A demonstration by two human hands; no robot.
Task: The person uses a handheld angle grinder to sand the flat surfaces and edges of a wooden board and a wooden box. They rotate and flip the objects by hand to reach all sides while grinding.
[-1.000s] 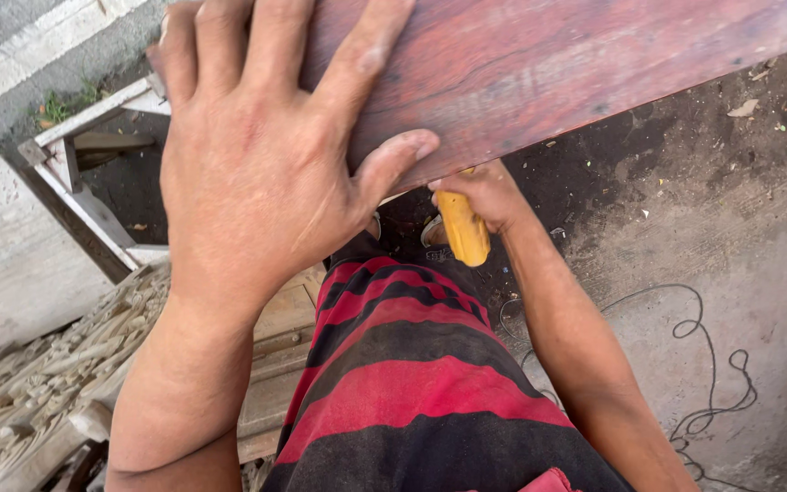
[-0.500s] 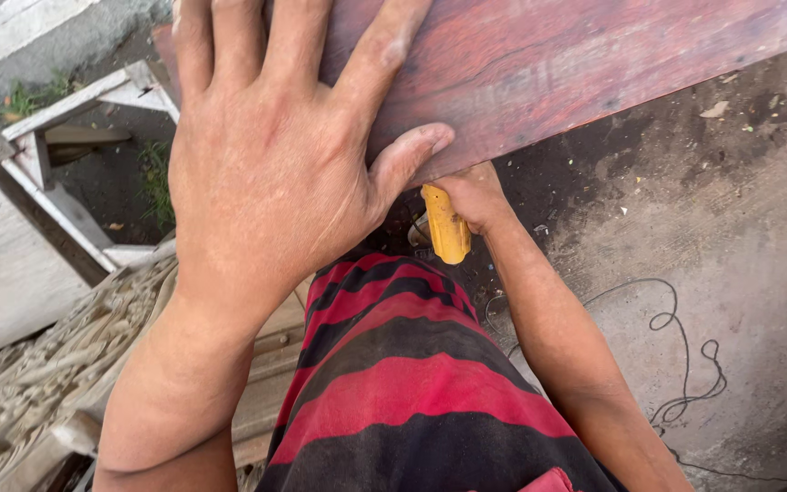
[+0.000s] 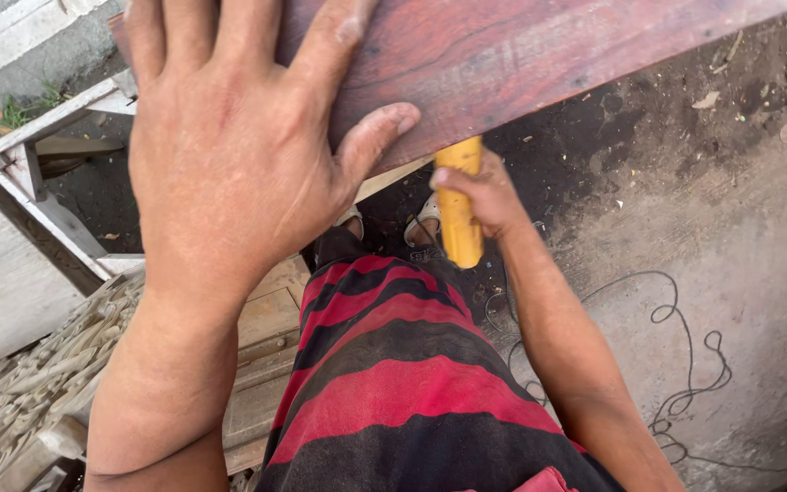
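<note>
- Left hand (image 3: 229, 155) lies flat, fingers spread, pressing the reddish board (image 3: 521, 55) at the far side.
- Right hand (image 3: 480, 196) grips a yellow handle (image 3: 458, 205) under the board's near edge.
- Likely mid-stroke; steady pressure needed next.

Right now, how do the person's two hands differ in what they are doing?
The left hand lies flat and spread open on top of the reddish plank, thumb hooked over its near edge; the right hand is closed in a fist around a yellow handle just below that edge. The left hand fills much of the view, near the camera; the right hand sits lower and looks smaller. Both work at the same plank.
</note>
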